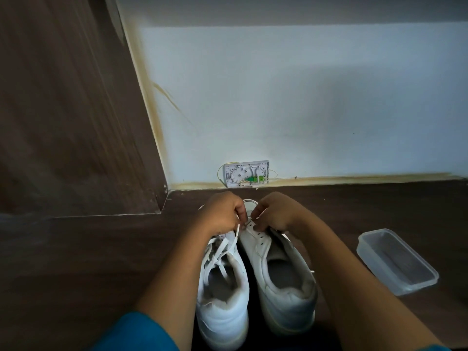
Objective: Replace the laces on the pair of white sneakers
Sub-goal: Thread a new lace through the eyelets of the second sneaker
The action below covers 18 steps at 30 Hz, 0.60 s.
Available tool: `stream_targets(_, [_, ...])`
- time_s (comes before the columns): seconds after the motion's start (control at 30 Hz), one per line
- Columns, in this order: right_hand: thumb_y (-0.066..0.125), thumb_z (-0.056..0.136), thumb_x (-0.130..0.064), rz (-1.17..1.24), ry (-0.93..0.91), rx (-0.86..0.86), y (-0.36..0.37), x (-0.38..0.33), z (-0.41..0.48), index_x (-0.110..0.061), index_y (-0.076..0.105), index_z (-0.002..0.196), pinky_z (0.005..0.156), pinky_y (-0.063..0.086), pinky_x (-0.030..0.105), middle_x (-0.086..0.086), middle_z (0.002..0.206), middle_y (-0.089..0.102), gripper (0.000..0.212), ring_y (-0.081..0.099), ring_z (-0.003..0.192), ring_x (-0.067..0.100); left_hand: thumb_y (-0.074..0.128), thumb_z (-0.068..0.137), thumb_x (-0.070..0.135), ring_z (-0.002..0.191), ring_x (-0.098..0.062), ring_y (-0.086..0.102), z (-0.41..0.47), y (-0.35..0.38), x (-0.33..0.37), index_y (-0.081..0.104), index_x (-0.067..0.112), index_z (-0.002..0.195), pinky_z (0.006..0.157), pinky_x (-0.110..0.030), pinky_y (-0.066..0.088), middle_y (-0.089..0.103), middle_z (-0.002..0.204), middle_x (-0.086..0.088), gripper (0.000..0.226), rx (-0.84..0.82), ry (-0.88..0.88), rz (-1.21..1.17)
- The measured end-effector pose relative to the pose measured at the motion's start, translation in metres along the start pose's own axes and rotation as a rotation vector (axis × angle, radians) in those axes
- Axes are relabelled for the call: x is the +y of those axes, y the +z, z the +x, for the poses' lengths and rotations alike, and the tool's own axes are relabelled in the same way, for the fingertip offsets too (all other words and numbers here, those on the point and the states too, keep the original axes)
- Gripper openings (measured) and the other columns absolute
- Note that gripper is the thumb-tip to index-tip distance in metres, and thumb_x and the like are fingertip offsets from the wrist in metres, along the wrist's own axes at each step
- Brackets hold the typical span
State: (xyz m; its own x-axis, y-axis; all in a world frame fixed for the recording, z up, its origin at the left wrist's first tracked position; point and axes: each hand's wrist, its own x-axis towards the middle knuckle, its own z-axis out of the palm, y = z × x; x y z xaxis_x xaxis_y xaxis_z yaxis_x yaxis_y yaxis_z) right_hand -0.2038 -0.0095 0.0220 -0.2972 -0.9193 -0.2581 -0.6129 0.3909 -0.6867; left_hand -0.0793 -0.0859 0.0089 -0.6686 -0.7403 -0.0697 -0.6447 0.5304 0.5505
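White lace [237, 233] pinched: left hand [222, 211], right hand [276, 211].

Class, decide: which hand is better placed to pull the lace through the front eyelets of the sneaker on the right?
Probably the left hand: it pinches the lace beside those eyelets, while the right hand grips the toe end of the sneaker, steadying it.

Dim, bluish light is washing the wall [304, 97] softly, a shadow band is darkening its top, the wooden floor [88, 249] is reading murky, the white sneakers [222, 312] are looking grey, and wide-angle distortion is bending and softening the edges.
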Motion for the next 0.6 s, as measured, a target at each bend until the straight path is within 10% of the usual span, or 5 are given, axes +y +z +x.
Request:
stream_targets(0.27, [0.070,0.071,0.009,0.144,0.042,-0.042,-0.0015,0.0040,0.0000,-0.001,0.072,0.092,0.055,0.040,0.021,0.006,0.064,0.057,0.024,0.050,0.062,0.018,0.061,0.085,0.003,0.091,-0.022,0.064,0.0008,0.0029,-0.0009,0.072,0.013,0.095,0.076,-0.025,0.047,0.068,0.097,-0.005,0.018,0.013,0.061,0.090])
stream_targets(0.6, [0.069,0.071,0.011,0.202,0.053,-0.052,-0.0020,0.0083,0.0021,0.003,0.069,0.097,0.050,0.038,0.019,0.008,0.063,0.054,0.027,0.047,0.054,0.015,0.064,0.086,0.012,0.089,-0.018,0.064,-0.0021,-0.0016,-0.0055,0.073,0.017,0.090,0.082,-0.034,0.054,0.067,0.101,-0.002,0.011,0.008,0.103,0.178])
